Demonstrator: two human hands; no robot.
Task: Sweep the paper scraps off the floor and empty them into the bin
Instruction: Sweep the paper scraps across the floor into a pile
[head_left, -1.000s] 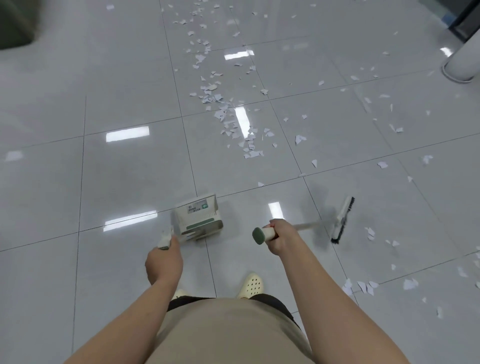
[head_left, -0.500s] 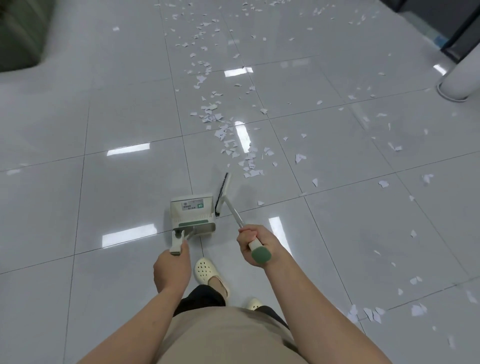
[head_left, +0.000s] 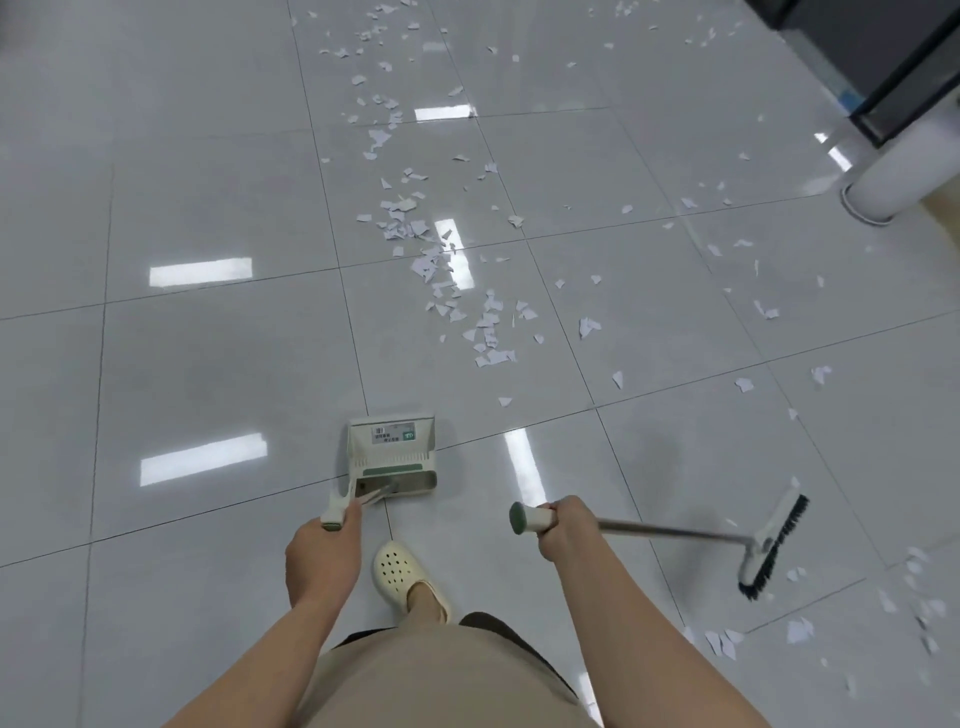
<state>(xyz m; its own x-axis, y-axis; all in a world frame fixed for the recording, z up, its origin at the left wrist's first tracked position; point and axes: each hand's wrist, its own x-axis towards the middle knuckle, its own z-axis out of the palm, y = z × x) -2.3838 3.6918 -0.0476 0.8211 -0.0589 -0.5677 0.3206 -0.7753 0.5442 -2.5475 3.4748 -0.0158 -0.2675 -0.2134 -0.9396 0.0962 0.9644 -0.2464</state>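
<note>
White paper scraps (head_left: 488, 332) lie in a trail across the glossy grey tiles, running from just beyond the dustpan to the far top. More scraps (head_left: 722, 642) sit at the lower right. My left hand (head_left: 324, 556) grips the handle of a cream and green dustpan (head_left: 392, 457) that stands on the floor ahead of me. My right hand (head_left: 563, 527) grips the green-capped end of a broom handle. The broom head (head_left: 774, 545), with black bristles, is out to the right, close to the lower-right scraps. No bin is identifiable.
A white cylindrical post (head_left: 893, 182) stands at the right edge, with dark furniture (head_left: 883, 67) behind it at the top right. My foot in a cream clog (head_left: 408, 579) is between my hands. Ceiling lights glare on the tiles.
The broom head has swung from beside the dustpan out to the right, near the lower-right scraps. The dustpan stays in front of me, and I have stepped forward a little.
</note>
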